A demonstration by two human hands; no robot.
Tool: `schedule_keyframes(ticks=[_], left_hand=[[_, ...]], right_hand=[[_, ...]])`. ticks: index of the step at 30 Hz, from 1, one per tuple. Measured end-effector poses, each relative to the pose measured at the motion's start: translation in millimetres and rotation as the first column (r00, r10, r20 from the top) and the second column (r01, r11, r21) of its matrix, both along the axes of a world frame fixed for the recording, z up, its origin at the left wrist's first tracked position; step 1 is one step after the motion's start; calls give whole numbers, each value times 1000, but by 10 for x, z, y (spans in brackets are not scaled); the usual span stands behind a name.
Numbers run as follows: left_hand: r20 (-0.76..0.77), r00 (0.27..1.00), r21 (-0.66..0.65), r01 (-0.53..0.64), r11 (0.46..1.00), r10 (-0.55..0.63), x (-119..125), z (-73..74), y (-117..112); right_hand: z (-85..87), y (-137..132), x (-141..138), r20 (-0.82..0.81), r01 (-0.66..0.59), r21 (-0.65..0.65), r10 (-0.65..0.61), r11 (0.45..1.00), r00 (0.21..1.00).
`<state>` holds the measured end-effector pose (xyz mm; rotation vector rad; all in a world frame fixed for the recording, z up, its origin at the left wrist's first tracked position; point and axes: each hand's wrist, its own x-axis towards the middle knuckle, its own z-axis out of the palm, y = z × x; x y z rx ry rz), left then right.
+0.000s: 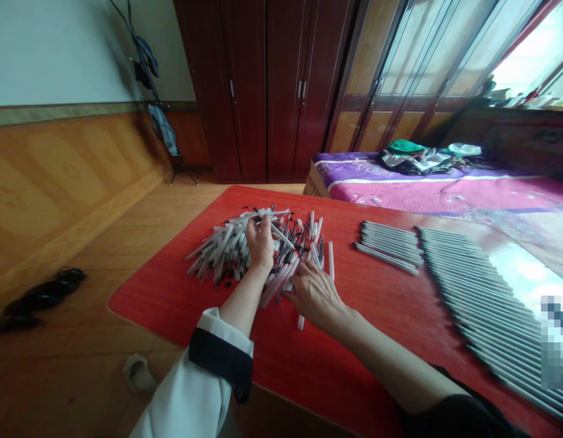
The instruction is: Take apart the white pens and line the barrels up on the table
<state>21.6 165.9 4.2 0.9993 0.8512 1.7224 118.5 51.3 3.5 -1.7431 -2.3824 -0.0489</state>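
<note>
A loose heap of white pen barrels (224,246) and thin dark parts (288,234) lies on the red table. My left hand (260,240), coming from a white sleeve with a black cuff, is closed around a slim whitish pen (282,236) with a dark end, held slanting over the heap. My right hand (314,291) is at the near right edge of the heap, palm down, its fingers curled in among the barrels. What those fingers hold is hidden. A single white barrel (331,261) lies just beyond my right hand.
On the right of the red table (172,292), pens with dark ends lie side by side in a short row (391,243) and a long row (482,304). A bed (400,185) stands behind. A black bag-like object (39,301) and a pale slipper (139,373) are on the floor.
</note>
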Motion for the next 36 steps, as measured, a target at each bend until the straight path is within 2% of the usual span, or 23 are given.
schedule_keyframes(ticks=[7, 12, 14, 16, 17, 18, 19, 21, 23, 25, 27, 29, 36], left_hand=[[-13, 999, 2, 33, 999, -33, 28, -15, -28], [-29, 997, -11, 65, 998, -65, 51, -25, -60], [-25, 997, -31, 69, 997, -70, 60, -28, -66], [-7, 997, -53, 72, 996, -73, 71, -31, -70], [11, 997, -63, 78, 995, -78, 78, -32, -73], [36, 995, -70, 92, 993, -90, 86, -32, -77], [68, 992, -78, 116, 990, -111, 94, -32, -83], [140, 976, -95, 183, 979, -169, 112, -30, -100], [198, 956, -111, 243, 964, -218, 131, -27, -123], [225, 944, -120, 274, 954, -242, 150, -27, -149], [232, 938, -117, 289, 950, -256, 171, -28, -175], [229, 934, -111, 306, 945, -275, 193, -28, -201], [192, 934, -135, 330, 934, -302, 254, -18, -281]], right_hand=[[-27, 64, 60, -45, -31, -54, 28, 998, 999], [-72, 50, 64, -108, -60, 10, 60, 998, 992], [-58, 9, 108, -187, -60, 63, 70, 996, 980], [-30, -31, 183, -344, -9, 116, 48, 993, 938], [-16, -45, 229, -460, 43, 119, 16, 992, 888], [-5, -55, 277, -593, 107, 97, -29, 990, 805], [0, -59, 325, -725, 170, 47, -83, 984, 684], [-5, -53, 409, -909, 262, -98, -193, 960, 368], [-25, -40, 467, -965, 295, -215, -248, 931, 80], [-46, -28, 497, -963, 292, -268, -251, 918, -93], [-57, -22, 505, -955, 274, -276, -230, 921, -188], [-59, -17, 503, -948, 261, -271, -211, 926, -238], [-53, -2, 493, -936, 233, -276, -206, 932, -286]])
